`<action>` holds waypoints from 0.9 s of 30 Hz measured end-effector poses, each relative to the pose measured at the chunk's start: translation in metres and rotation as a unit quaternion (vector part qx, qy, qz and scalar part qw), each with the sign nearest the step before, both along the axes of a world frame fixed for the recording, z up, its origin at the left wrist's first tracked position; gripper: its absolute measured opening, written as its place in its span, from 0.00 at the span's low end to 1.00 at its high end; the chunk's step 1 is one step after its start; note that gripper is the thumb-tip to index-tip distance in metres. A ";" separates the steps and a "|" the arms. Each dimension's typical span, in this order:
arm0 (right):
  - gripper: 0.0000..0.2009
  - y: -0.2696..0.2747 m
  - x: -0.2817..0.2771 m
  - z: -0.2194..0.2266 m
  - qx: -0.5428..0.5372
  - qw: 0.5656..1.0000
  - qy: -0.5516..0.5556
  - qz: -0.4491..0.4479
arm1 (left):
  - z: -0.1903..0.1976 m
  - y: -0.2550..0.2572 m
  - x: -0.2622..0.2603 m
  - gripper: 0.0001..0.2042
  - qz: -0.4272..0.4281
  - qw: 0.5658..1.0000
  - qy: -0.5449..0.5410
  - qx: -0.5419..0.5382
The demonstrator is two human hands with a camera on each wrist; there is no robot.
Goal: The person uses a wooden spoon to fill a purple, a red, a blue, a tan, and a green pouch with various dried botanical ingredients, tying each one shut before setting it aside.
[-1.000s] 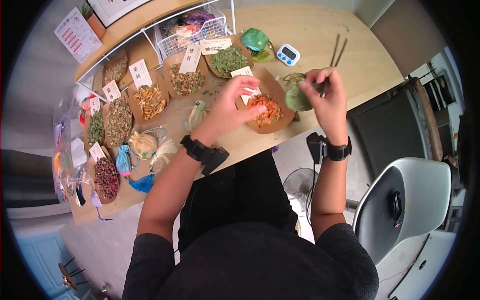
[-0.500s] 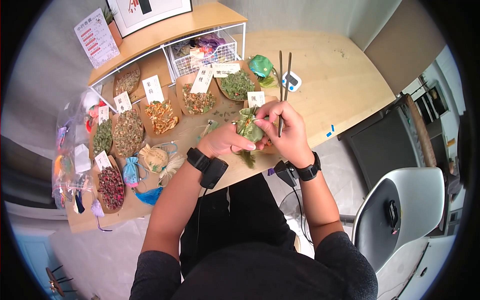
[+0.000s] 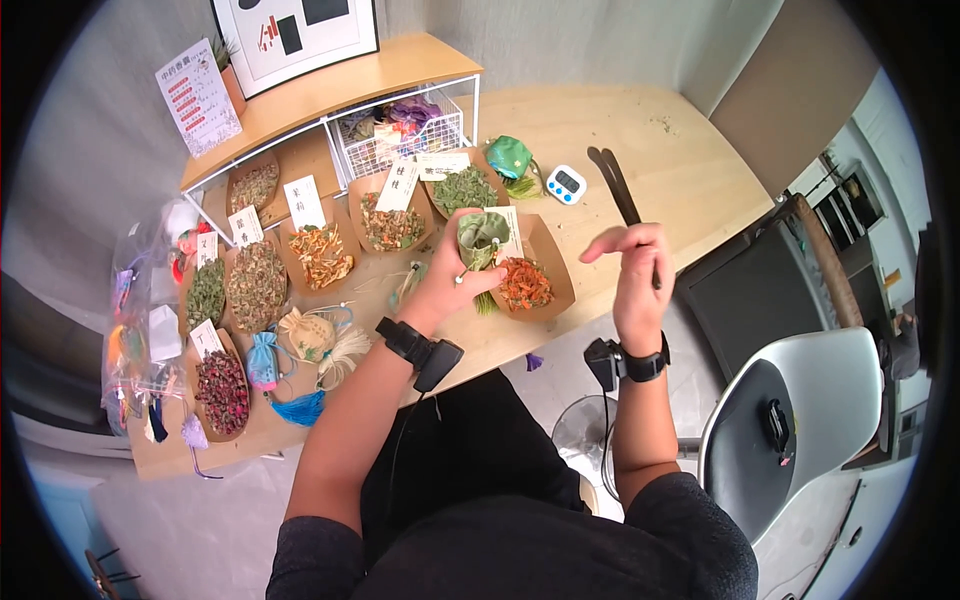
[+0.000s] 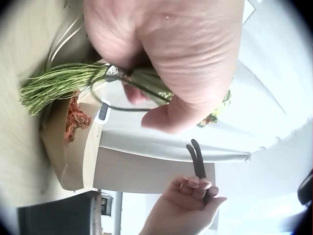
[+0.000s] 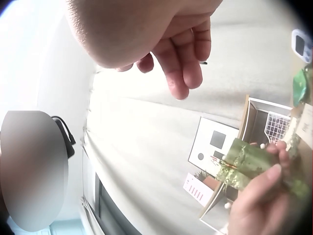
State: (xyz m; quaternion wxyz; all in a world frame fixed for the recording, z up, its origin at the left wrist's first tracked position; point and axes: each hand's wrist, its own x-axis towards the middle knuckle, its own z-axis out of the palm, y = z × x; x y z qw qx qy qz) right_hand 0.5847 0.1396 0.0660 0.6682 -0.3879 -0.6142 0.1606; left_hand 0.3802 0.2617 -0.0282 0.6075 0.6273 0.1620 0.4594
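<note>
My left hand (image 3: 438,290) grips a small green brocade pouch (image 3: 482,230), its mouth open and facing up in the head view. A green tassel (image 4: 61,83) hangs from the pouch in the left wrist view. Directly beside this hand lies a brown paper tray (image 3: 557,262) of orange dried petals (image 3: 526,287), with a label card at its back. To the right, my right hand (image 3: 638,290) is raised apart from the pouch. It holds a pair of dark chopsticks (image 3: 618,190), which point up and away over the table.
Several paper trays of dried herbs, such as rosebuds (image 3: 222,388), line the table's left and back. A white timer (image 3: 566,185) and a green pouch (image 3: 508,157) stand behind. Finished sachets with a blue tassel (image 3: 298,408) lie left. A wire basket (image 3: 400,140) sits under the shelf.
The pouch passed from my right hand to my left while both hands met over the petal tray. My right hand has since drawn away to the right, keeping the chopsticks.
</note>
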 end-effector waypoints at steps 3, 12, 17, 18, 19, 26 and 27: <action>0.27 -0.006 0.001 -0.009 -0.010 1.000 -0.006 0.012 | 0.007 -0.010 0.002 0.34 0.111 0.986 0.048 0.117; 0.30 -0.014 -0.012 -0.017 0.005 0.999 0.018 -0.030 | 0.000 -0.012 0.014 0.32 0.202 0.950 0.012 0.237; 0.16 -0.016 0.008 -0.033 -0.074 0.985 0.119 -0.102 | 0.007 -0.016 0.013 0.32 0.230 0.957 0.003 0.175; 0.15 -0.017 0.012 -0.038 -0.096 0.978 0.144 -0.114 | 0.009 -0.018 0.014 0.32 0.236 0.961 0.004 0.145; 0.15 -0.015 0.015 -0.044 -0.107 0.971 0.171 -0.127 | 0.007 -0.015 0.013 0.33 0.253 0.956 0.012 0.146; 0.18 -0.024 0.030 -0.080 -0.232 0.953 0.172 -0.095 | 0.018 -0.009 0.004 0.36 0.330 0.943 -0.040 0.015; 0.18 -0.024 0.031 -0.083 -0.230 0.953 0.177 -0.082 | 0.021 -0.009 0.004 0.37 0.349 0.935 -0.053 0.013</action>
